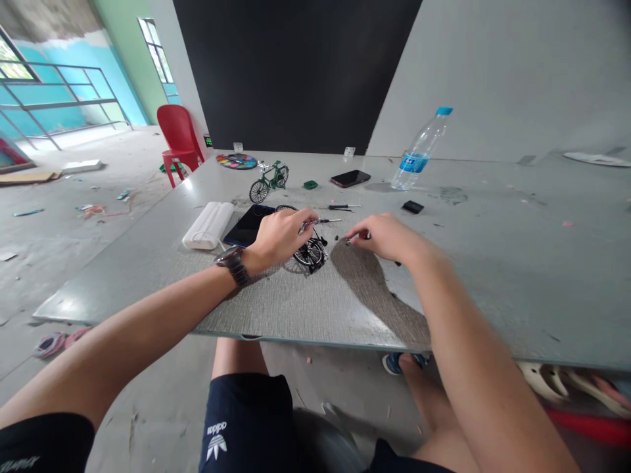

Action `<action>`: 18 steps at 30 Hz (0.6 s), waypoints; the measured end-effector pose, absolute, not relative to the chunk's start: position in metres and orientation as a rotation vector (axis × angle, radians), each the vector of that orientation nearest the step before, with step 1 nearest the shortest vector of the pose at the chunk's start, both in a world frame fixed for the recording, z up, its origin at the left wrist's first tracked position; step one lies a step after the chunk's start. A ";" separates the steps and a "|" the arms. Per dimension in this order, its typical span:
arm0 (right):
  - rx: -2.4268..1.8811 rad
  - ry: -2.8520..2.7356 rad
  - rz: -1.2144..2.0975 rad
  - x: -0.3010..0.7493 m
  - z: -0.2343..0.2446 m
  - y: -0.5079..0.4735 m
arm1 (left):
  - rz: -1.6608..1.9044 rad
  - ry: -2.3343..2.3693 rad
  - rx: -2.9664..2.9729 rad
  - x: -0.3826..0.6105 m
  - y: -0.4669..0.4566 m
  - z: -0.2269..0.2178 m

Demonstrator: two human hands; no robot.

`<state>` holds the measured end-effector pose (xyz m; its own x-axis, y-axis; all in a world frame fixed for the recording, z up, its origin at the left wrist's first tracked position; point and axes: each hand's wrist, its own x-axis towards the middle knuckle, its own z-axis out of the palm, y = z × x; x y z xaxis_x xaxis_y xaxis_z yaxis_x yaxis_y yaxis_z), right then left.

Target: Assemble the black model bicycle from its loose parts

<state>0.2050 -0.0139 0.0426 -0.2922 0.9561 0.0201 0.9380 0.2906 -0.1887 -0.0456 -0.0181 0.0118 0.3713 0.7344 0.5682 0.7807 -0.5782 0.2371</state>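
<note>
Closed around the top of a small black model bicycle (309, 253) is my left hand (284, 231), which hides much of its frame. The bicycle stands on the grey table, its spoked wheels showing below and behind my fingers. My right hand (379, 235) is pinched low over the tabletop to the right of the bicycle. A tiny dark part shows at its fingertips, too small to name. Between the hands lies another small dark piece (336, 238). Just beyond them are two slim screwdrivers, one with a dark handle (339, 207).
A green model bicycle (269, 180) stands farther back, near a colourful round palette (236, 161). Left of my hand are a white box-like item (208, 225) and a dark tablet (246, 225). A phone (350, 178), a small black block (413, 207) and a water bottle (419, 154) are behind.
</note>
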 end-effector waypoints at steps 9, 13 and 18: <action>-1.771 -2.421 0.213 0.200 0.044 -0.017 | -1.005 -1.400 -2.558 -0.045 -0.018 0.010; -1.755 -2.418 0.240 0.201 0.043 -0.016 | -1.003 -1.413 -2.568 -0.045 -0.019 0.011; -1.763 -2.390 0.150 0.204 0.045 -0.017 | -0.999 -1.408 -2.562 -0.046 -0.019 0.012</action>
